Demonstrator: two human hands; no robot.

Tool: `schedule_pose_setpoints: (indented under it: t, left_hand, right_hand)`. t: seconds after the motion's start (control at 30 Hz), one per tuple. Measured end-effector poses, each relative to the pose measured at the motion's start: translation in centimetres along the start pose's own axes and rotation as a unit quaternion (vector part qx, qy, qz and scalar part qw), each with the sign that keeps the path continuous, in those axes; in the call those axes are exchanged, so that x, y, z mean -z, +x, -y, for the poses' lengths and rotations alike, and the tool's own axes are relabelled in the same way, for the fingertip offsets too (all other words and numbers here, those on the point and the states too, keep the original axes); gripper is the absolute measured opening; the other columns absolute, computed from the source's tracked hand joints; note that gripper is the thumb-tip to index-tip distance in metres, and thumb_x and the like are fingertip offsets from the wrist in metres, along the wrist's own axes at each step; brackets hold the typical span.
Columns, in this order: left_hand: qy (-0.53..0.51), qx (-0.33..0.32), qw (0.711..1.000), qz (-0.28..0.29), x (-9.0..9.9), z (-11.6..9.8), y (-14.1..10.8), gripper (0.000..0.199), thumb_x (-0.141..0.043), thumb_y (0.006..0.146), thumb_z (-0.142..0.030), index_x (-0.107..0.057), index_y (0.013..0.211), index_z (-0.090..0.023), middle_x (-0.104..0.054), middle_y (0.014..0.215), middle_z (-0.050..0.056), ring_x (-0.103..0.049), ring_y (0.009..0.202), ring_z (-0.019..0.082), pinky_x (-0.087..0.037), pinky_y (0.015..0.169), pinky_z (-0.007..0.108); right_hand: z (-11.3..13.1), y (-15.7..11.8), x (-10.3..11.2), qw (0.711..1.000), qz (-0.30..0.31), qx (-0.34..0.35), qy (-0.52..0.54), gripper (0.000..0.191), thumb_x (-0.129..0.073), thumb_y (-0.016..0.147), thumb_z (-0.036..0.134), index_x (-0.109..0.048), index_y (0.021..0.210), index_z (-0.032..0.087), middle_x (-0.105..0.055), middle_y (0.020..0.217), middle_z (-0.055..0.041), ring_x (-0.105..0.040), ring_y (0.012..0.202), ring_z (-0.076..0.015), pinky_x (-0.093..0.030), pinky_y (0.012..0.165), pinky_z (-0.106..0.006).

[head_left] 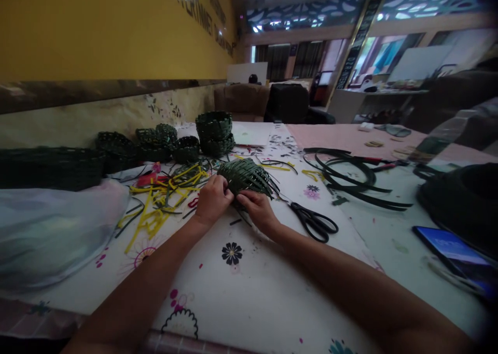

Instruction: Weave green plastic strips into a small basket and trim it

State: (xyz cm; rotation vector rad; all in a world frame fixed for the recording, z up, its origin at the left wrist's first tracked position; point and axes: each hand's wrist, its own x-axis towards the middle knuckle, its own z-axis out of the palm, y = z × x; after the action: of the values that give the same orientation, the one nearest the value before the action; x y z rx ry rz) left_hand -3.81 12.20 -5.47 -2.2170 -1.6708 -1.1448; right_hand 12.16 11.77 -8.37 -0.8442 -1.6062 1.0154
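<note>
A dark green woven basket (247,173) lies tilted on the table in front of me, with loose strip ends sticking out on its right side. My left hand (215,197) is closed on its near left edge, thumb and fingers pinched together. My right hand (257,209) pinches the near edge just beside it, the fingertips close to the left ones. Whatever strip lies between the fingertips is too small to make out. Black-handled scissors (314,222) rest on the table right of my right hand, their blades pointing toward the basket.
Yellow and green strip scraps (165,198) lie left of the basket. Several finished woven baskets (213,131) stand along the back left. A plastic bag (58,235) sits at left. Coiled green strips (346,175), a bottle (439,139) and a phone (455,255) are at right.
</note>
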Motion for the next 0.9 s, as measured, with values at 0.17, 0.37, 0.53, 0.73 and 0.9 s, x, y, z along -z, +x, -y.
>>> schedule_pose_setpoints:
  t: [0.17,0.37,0.53,0.73,0.9]
  left_hand:
    - [0.005,0.008,1.000,-0.010,-0.2,0.3,0.1,0.012,-0.055,0.078,-0.011,-0.051,0.080,-0.022,-0.061,0.083,0.005,-0.060,0.082,0.022,-0.048,0.076,0.034]
    - [0.007,0.005,1.000,0.024,0.5,0.4,0.7,0.005,-0.054,0.077,-0.024,-0.053,0.081,-0.021,-0.059,0.079,0.004,-0.059,0.078,0.023,-0.047,0.076,0.034]
    - [0.021,0.032,0.997,0.061,1.2,-0.2,1.3,0.012,-0.053,0.076,-0.033,-0.051,0.081,-0.023,-0.059,0.081,0.003,-0.059,0.079,0.024,-0.043,0.071,0.033]
    - [0.014,0.049,0.996,0.070,1.2,0.0,1.2,0.019,-0.056,0.071,-0.040,-0.051,0.080,-0.024,-0.056,0.076,0.002,-0.057,0.071,0.024,-0.040,0.064,0.033]
    - [-0.012,0.032,0.998,0.061,0.8,0.4,1.2,0.018,-0.058,0.070,-0.037,-0.051,0.081,-0.025,-0.056,0.075,0.000,-0.056,0.069,0.023,-0.040,0.064,0.032]
  right_hand:
    - [0.0,0.2,0.2,1.000,0.024,0.009,0.005,0.030,-0.057,0.089,0.041,-0.061,0.067,0.019,-0.054,0.067,0.0008,-0.047,0.068,-0.0150,-0.038,0.065,-0.027]
    - [-1.7,1.3,0.2,0.999,0.025,-0.030,-0.009,0.017,-0.066,0.088,0.035,-0.071,0.084,0.018,-0.062,0.074,0.0018,-0.055,0.072,-0.0147,-0.045,0.068,-0.027]
    - [-2.7,2.0,0.3,0.999,0.037,-0.035,0.009,0.018,-0.071,0.087,0.039,-0.072,0.083,0.022,-0.065,0.078,0.0031,-0.061,0.082,-0.0188,-0.049,0.076,-0.028]
    - [-3.2,2.0,0.2,0.995,0.075,-0.032,0.065,0.012,-0.076,0.082,0.040,-0.072,0.081,0.028,-0.068,0.082,0.0009,-0.061,0.079,-0.0207,-0.049,0.074,-0.033]
    - [-3.4,1.7,0.0,0.988,0.070,-0.055,0.125,0.023,-0.075,0.080,0.047,-0.067,0.076,0.026,-0.059,0.071,0.0005,-0.052,0.069,-0.0178,-0.042,0.063,-0.032]
